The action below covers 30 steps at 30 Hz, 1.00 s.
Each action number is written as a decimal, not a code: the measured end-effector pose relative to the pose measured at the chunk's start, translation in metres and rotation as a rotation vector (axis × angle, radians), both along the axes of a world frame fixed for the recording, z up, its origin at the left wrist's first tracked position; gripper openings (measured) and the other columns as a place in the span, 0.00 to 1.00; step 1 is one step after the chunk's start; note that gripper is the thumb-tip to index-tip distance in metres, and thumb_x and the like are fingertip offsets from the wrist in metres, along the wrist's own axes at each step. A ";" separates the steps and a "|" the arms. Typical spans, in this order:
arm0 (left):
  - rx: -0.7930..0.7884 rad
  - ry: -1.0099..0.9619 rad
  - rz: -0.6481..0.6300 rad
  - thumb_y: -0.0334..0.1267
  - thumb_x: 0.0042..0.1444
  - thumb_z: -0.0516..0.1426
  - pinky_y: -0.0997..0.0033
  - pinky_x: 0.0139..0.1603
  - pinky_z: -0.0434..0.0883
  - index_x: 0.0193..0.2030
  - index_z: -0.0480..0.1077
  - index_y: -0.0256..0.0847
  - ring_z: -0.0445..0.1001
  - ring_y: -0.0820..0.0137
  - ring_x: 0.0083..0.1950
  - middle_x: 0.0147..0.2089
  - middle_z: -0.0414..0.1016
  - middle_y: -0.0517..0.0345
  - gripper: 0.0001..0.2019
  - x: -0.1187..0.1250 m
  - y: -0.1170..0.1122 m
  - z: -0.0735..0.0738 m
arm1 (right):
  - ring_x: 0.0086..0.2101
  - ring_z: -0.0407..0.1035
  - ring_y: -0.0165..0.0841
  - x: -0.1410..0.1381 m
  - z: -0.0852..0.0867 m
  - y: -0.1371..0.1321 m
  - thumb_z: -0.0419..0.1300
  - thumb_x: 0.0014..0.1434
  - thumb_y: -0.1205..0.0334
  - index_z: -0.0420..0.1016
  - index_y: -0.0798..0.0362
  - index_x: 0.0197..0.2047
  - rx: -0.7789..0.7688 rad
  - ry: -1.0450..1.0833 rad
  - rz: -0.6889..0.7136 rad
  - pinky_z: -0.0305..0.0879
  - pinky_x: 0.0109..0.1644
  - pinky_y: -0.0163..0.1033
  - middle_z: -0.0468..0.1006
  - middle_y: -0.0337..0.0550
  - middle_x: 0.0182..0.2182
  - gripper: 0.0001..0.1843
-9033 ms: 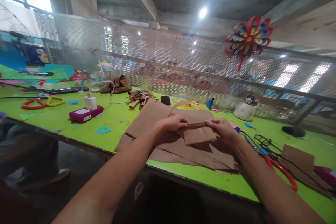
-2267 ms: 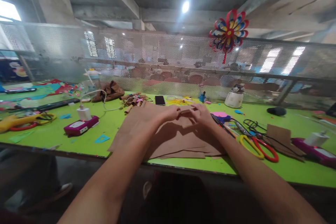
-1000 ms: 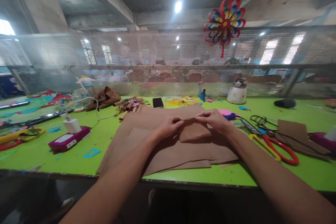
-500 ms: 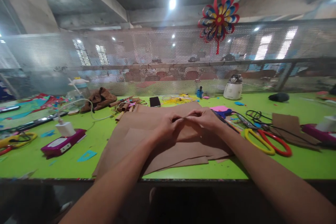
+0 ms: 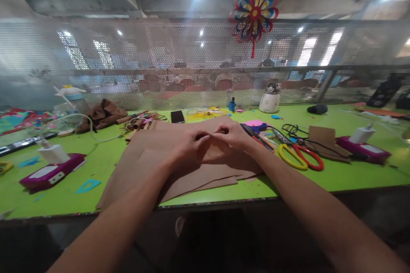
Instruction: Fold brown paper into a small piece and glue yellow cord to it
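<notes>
Over a stack of brown kraft paper sheets (image 5: 141, 153), my left hand (image 5: 192, 147) and my right hand (image 5: 232, 136) meet thumb to thumb. The fingertips of both pinch the edge of a small piece of brown paper (image 5: 218, 152), which hangs between them. My fingers hide much of it, and its exact shape is unclear. Just beyond my right hand lie blue-handled scissors (image 5: 256, 126). Nearer my right forearm are larger scissors with one yellow and one red handle (image 5: 301, 158).
Purple power strips (image 5: 53, 172) flank the work area on the green table (image 5: 128, 198). Brown paper rolls (image 5: 139, 123), a black phone (image 5: 177, 116) and a white bottle (image 5: 269, 99) stand or lie behind. A paper flower (image 5: 254, 10) hangs before the perforated screen (image 5: 179, 47).
My head view has turned to the right, so the table things appear further left. Both hands keep their pinch on the brown paper with only slight finger movement.
</notes>
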State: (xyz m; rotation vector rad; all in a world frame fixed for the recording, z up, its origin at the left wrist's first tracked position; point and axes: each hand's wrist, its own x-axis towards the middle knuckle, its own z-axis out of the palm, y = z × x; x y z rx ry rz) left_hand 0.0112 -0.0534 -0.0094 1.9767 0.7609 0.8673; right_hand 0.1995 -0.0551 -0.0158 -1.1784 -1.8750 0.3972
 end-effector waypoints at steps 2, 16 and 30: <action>0.009 -0.035 0.008 0.44 0.53 0.52 0.76 0.27 0.60 0.33 0.71 0.34 0.64 0.74 0.30 0.30 0.70 0.55 0.14 0.001 -0.001 0.000 | 0.27 0.64 0.29 0.002 0.003 -0.001 0.59 0.49 0.52 0.76 0.55 0.29 -0.068 0.050 0.055 0.57 0.28 0.33 0.73 0.40 0.24 0.14; 0.050 0.054 -0.008 0.44 0.55 0.51 0.75 0.29 0.61 0.36 0.70 0.35 0.64 0.74 0.30 0.31 0.70 0.55 0.14 -0.005 0.014 0.002 | 0.19 0.55 0.24 0.016 0.006 0.002 0.60 0.47 0.48 0.71 0.57 0.19 -0.166 0.291 0.121 0.51 0.25 0.33 0.63 0.34 0.14 0.20; -0.551 -0.232 -0.262 0.46 0.48 0.60 0.74 0.31 0.63 0.35 0.68 0.37 0.67 0.73 0.31 0.34 0.70 0.53 0.14 -0.014 0.015 0.001 | 0.37 0.68 0.31 0.009 0.014 -0.015 0.64 0.47 0.60 0.70 0.47 0.49 -0.425 0.593 0.471 0.64 0.42 0.37 0.74 0.41 0.40 0.24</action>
